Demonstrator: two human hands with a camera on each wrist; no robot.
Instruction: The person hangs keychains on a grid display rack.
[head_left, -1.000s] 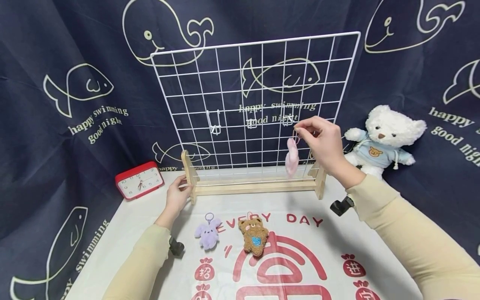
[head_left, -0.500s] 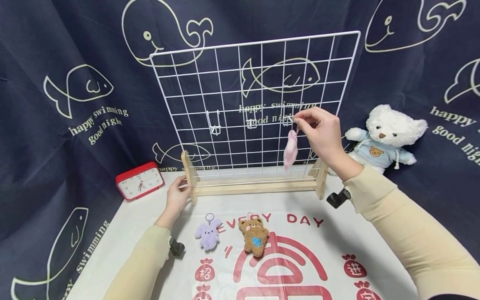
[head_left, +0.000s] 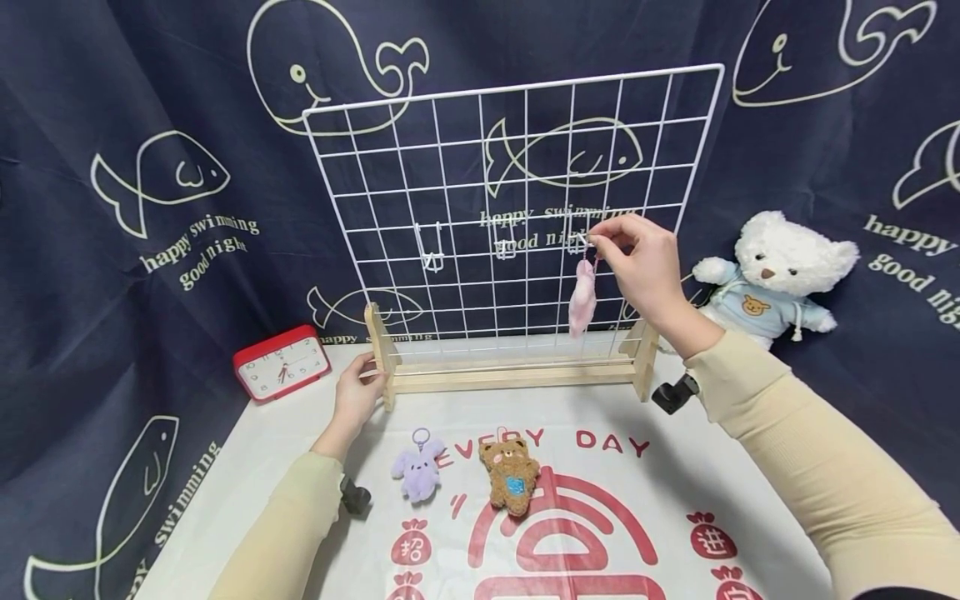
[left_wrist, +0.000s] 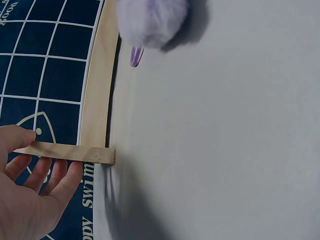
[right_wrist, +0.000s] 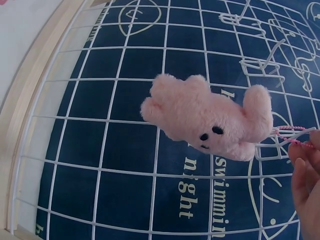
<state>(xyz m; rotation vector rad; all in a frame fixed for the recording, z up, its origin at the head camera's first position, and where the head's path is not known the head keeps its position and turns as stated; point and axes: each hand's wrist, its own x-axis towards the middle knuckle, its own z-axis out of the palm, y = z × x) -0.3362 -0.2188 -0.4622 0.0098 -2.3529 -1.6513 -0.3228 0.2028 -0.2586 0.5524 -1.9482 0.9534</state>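
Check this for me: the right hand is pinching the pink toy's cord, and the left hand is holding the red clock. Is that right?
Not quite: the left hand is holding the wooden leg, not the red clock, as the left wrist view shows. The right hand is pinching the pink toy's cord, as you said.

Head view, I note: fluffy pink plush [head_left: 582, 302], black-eyed, dangling at 3 o'clock by its pink loop [right_wrist: 291, 127], close to white hook [head_left: 576, 244]; engagement unclear. White wire grid [head_left: 527, 200], wooden stand [head_left: 510, 380]: upright, 12 o'clock.
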